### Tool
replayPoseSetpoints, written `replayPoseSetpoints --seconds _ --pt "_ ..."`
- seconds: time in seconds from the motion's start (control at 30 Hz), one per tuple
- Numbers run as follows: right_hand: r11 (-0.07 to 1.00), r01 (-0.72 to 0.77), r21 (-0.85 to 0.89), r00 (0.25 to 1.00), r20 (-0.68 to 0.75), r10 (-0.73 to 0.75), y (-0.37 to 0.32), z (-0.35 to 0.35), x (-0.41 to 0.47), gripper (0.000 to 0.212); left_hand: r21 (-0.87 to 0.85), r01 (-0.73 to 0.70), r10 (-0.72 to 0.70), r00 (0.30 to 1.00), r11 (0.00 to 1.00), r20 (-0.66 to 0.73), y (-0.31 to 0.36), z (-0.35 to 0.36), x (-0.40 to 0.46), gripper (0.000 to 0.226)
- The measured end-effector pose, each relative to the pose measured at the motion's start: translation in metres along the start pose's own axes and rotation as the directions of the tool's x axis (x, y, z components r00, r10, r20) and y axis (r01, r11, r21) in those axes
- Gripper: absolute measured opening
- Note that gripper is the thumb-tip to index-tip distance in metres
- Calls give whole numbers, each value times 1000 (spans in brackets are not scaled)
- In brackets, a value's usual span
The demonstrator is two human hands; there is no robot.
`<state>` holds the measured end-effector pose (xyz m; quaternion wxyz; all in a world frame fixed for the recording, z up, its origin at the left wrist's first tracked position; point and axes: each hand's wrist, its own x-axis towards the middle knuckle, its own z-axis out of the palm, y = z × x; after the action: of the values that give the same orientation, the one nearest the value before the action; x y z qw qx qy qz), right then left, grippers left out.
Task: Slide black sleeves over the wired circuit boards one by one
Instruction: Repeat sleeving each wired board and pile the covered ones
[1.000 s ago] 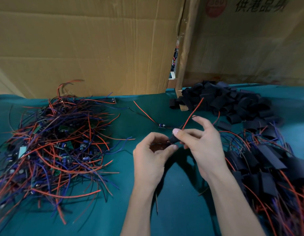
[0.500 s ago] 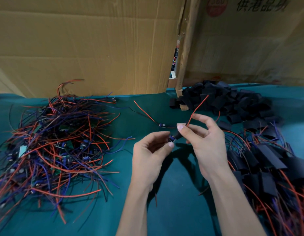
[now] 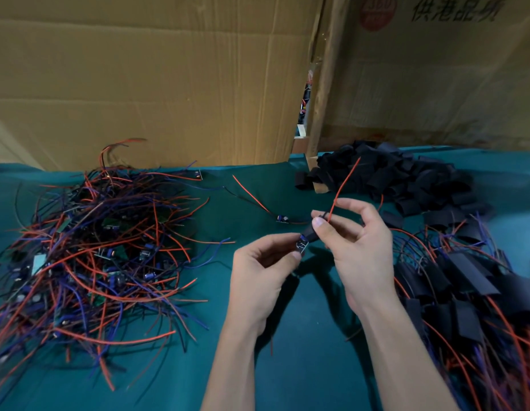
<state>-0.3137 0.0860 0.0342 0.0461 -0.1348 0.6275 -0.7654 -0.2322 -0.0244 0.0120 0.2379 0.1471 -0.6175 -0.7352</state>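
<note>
**A:** Why is everything spread out like that?

**Me:** The worktop (image 3: 257,366) is split by job. The big tangle of unsleeved wired boards (image 3: 88,253) fills the left of the frame, the finished sleeved boards (image 3: 465,280) pile up along the right edge, and the heap of loose black sleeves (image 3: 406,179) sits upper right, just beyond my right hand. That looks like a left-to-right flow, with the bare green strip down the middle as my working room.

**A:** And the cardboard?

**Me:** The cardboard wall (image 3: 168,84) stands along the far edge, so there's no room to push anything back; free room is toward me, bottom centre.

**A:** What are your hands doing?

**Me:** My left hand (image 3: 263,280) pinches the small circuit board (image 3: 301,245) at frame centre, off the cloth. My right hand (image 3: 361,247) pinches the black sleeve (image 3: 310,234) at the board's upper end, with the red wire (image 3: 343,185) threaded through it and sticking up. The sleeve isn't over the board yet, I'd judge.

**A:** That stray piece?

**Me:** One lone board (image 3: 283,218) lies just above my hands.
</note>
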Motion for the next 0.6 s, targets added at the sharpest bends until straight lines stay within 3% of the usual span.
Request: replayPoseSetpoints --seconds 0.2,0.37,0.6 --pt "999 -40 24 999 37 39 -2 -2 0 32 -11 4 -4 1000 1000 10 1 0 -2 26" --pt "956 -198 215 980 77 186 -5 -3 -1 26 -11 7 -7 999 1000 40 2 0 -2 22" --pt "908 -246 340 969 75 234 -9 0 -2 28 -44 -20 22 999 999 45 4 -2 -3 20"
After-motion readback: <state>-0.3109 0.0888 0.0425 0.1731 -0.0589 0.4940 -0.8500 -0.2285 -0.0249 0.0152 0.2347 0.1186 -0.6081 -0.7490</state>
